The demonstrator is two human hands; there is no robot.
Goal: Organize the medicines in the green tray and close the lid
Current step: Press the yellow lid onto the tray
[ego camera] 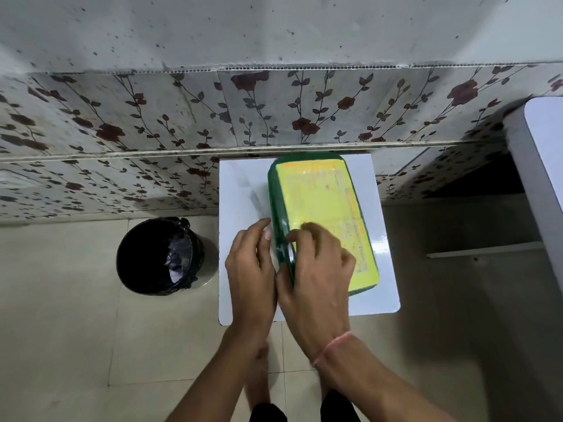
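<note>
Green tray (pixel 275 205), lidded, lies lengthwise pointing toward the wall (pixel 274 111).

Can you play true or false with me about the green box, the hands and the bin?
1. The green box sits on a white table. True.
2. The box's lid is wide open. False: the yellow-topped lid lies flat over the box.
3. Both hands are at the box's left side. True: the left hand is beside it and the right hand lies on its near left edge.
4. The black bin stands on the table. False: it stands on the floor, left of the table.
5. Medicine packets lie loose on the table. False: none show there.
</note>
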